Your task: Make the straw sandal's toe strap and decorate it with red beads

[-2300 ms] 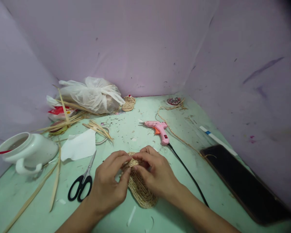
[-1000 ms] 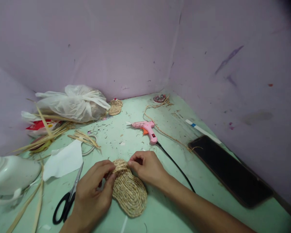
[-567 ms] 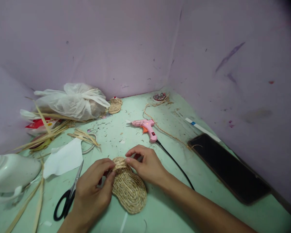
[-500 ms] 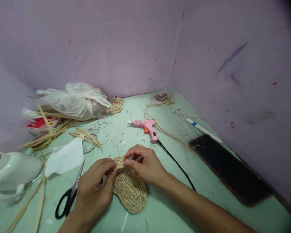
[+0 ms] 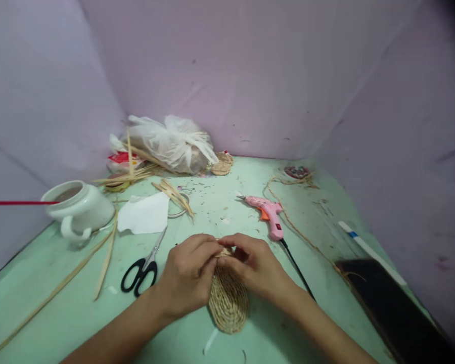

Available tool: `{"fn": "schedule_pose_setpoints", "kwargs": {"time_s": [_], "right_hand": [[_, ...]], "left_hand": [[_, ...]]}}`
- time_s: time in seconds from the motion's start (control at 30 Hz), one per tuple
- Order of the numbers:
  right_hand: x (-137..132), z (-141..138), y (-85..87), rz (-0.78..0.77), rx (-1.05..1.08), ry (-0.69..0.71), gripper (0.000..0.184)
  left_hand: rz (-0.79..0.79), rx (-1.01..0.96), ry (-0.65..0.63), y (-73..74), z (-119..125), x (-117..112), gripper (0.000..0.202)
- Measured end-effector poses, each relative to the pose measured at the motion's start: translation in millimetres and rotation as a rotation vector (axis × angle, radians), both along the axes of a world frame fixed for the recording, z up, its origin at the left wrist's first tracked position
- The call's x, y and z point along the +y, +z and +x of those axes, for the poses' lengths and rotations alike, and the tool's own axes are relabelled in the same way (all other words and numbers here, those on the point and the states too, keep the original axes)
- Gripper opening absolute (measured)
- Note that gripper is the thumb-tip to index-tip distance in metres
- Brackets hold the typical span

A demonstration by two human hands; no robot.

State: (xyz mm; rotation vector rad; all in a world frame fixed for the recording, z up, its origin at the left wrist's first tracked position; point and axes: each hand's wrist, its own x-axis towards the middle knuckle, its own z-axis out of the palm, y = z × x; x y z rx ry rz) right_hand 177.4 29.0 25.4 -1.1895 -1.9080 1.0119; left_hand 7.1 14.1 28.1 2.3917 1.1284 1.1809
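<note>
Between my hands is a coiled straw piece [image 5: 229, 303], long and rounded like a small slipper sole, with a narrow band of straw across its far end. My left hand [image 5: 191, 273] grips that far end from the left, fingers and thumb closed on it. From the right, my right hand [image 5: 256, 263] pinches the same end between thumb and fingers. The fingertips hide most of the band. Left of my left hand lie black-handled scissors [image 5: 142, 273]. A pink glue gun [image 5: 267, 212] rests on its side beyond my right hand.
A white mug-like pot [image 5: 79, 205] and white paper [image 5: 144, 212] are on the left. Behind them sit straw strips [image 5: 174, 194] and a tied plastic bag [image 5: 170, 144]. A small woven piece [image 5: 222, 164] lies by the bag. A dark phone [image 5: 394, 308] lies at right.
The view has turned left, so the table's things appear further right. Both hands still hold the straw piece and have come closer together at its far end.
</note>
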Motion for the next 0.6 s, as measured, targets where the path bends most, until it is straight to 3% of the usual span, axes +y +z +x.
{"fn": "schedule_pose_setpoints", "kwargs": {"time_s": [0.1, 0.2, 0.3, 0.4, 0.6], "right_hand": [[1, 0, -1.9, -0.048, 0.02, -0.078, 0.018], [1, 3, -4.6, -0.11, 0.055, -0.146, 0.018], [0, 6, -7.8, -0.182, 0.062, -0.192, 0.021], [0, 7, -9.9, -0.228, 0.04, -0.217, 0.024], [3, 3, -1.3, -0.351, -0.047, -0.151, 0.027]], "left_hand": [[-0.078, -0.052, 0.046, 5.4, -9, 3, 0.029], [-0.253, -0.168, 0.211, 8.7, -21, 9, 0.023], [-0.639, -0.317, 0.324, 6.9, -26, 17, 0.013], [-0.955, -0.45, 0.288, 0.3, -22, 22, 0.011], [-0.981, -0.501, 0.209, -17.1, -11, 22, 0.01]]}}
